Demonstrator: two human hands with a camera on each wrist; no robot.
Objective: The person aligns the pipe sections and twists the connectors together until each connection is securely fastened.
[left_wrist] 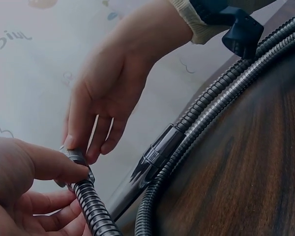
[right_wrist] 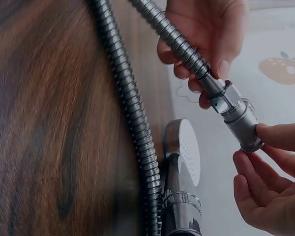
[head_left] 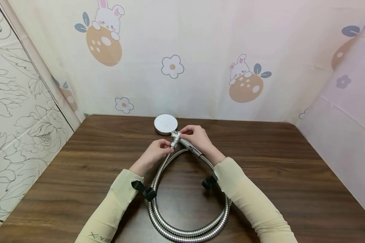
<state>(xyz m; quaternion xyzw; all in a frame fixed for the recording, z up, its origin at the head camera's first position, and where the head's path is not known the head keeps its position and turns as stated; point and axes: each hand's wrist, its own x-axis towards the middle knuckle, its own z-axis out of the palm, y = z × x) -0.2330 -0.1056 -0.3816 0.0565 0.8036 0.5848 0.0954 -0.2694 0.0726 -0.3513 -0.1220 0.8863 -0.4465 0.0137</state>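
My left hand [head_left: 154, 152] pinches the end of a ribbed metal shower hose [right_wrist: 179, 44], its thumb by the hose's hex nut [right_wrist: 226, 99]. A small silver pipe fitting [right_wrist: 243, 128] sits in line against that nut; whether they are screwed together I cannot tell. Thumb and fingers of my right hand [head_left: 199, 138] grip the fitting's other end. Just behind the hands, a round shower head [head_left: 166, 124] lies with its white perforated face up. Its chrome handle [head_left: 188, 145] runs under the right hand and joins the hose's other end.
The hose lies in large loops on the dark wooden table [head_left: 79, 189], between the forearms. A curtain with rabbit prints [head_left: 200, 40] hangs behind the table's back edge. Black camera straps [head_left: 143, 190] on both wrists hang close to the hose.
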